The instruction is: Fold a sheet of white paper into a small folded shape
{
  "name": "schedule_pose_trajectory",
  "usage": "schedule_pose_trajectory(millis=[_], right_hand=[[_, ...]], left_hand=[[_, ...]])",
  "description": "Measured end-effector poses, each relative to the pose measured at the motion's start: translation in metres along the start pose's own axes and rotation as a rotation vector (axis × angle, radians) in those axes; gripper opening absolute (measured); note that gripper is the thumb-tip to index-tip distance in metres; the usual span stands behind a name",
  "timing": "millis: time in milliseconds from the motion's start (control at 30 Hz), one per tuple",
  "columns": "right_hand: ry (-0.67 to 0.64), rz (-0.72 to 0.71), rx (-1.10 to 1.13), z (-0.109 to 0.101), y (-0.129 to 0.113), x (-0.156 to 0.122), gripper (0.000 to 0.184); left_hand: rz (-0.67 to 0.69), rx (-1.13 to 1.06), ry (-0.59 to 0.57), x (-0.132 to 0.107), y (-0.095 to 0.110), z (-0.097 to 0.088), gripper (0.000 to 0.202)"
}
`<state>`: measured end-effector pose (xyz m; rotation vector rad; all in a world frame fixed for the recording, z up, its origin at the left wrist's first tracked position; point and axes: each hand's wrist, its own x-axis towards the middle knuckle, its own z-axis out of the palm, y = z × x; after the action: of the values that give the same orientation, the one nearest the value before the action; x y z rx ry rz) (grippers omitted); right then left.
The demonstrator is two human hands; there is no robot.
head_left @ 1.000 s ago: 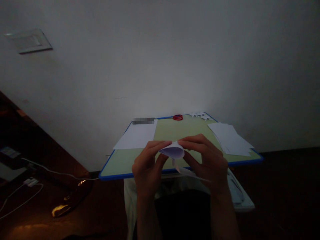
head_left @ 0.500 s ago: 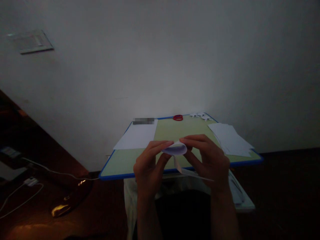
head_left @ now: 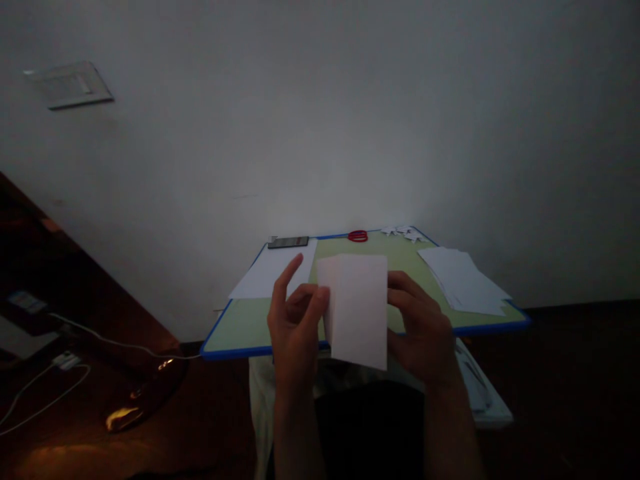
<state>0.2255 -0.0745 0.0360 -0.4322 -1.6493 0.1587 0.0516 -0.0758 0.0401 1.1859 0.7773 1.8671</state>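
A folded white sheet [head_left: 357, 310] is held upright in front of the person, just above the near edge of a small green tabletop [head_left: 249, 325] with a blue rim. Its left edge is pinched by the left hand [head_left: 295, 321] between the thumb and the bent middle fingers, while the forefinger is raised and kept clear of the paper. Its right edge is clasped by the right hand [head_left: 423, 327], whose fingers are curled against the sheet. Part of that hand is hidden behind the paper, so the thumb cannot be made out. A second layer is seen along the left side of the sheet, where one fold stands slightly proud of the other.

On the left part of the tabletop a single sheet of white paper [head_left: 270, 275] is laid flat. At its far end a dark phone [head_left: 287, 242] is placed against the wall. A loose stack of white paper [head_left: 463, 280] is spread on the right part. At the far edge a red looped object [head_left: 357, 235] is seen, and just beside it some small white paper pieces [head_left: 403, 232]. A switch plate [head_left: 70, 84] is mounted on the wall at upper left, and white cables [head_left: 67, 361] are trailed over the dark floor at lower left.
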Motion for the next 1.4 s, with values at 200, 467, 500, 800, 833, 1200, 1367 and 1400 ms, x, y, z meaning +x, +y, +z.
schedule_pose_trajectory(millis=[200, 467, 500, 800, 833, 1200, 1367, 1400], right_hand=[[-0.143, 0.023, 0.021, 0.004, -0.003, -0.005, 0.030], [-0.047, 0.019, -0.108, 0.017, 0.004, -0.004, 0.036], [-0.013, 0.028, -0.114, 0.017, 0.004, -0.003, 0.037], [0.087, -0.013, -0.049, 0.007, -0.005, 0.000, 0.039], [0.083, -0.013, -0.038, 0.006, -0.006, 0.000, 0.038], [0.126, 0.037, 0.146, 0.013, -0.011, -0.002, 0.052], [0.116, 0.023, 0.151, 0.012, -0.012, -0.002, 0.054], [0.106, 0.016, 0.133, 0.012, -0.012, -0.001, 0.054]], left_hand=[[-0.199, -0.048, 0.084, 0.004, 0.000, 0.001, 0.029], [-0.167, -0.006, -0.082, 0.002, 0.003, -0.009, 0.041], [-0.135, -0.025, -0.141, 0.001, 0.004, -0.011, 0.046], [0.512, 0.390, -0.188, -0.008, 0.011, -0.010, 0.028], [0.561, 0.402, -0.157, -0.009, 0.011, -0.008, 0.033], [0.590, 0.408, -0.134, -0.015, 0.014, -0.006, 0.034], [0.613, 0.393, -0.162, -0.014, 0.012, -0.006, 0.039], [0.618, 0.393, -0.160, -0.013, 0.012, -0.006, 0.039]])
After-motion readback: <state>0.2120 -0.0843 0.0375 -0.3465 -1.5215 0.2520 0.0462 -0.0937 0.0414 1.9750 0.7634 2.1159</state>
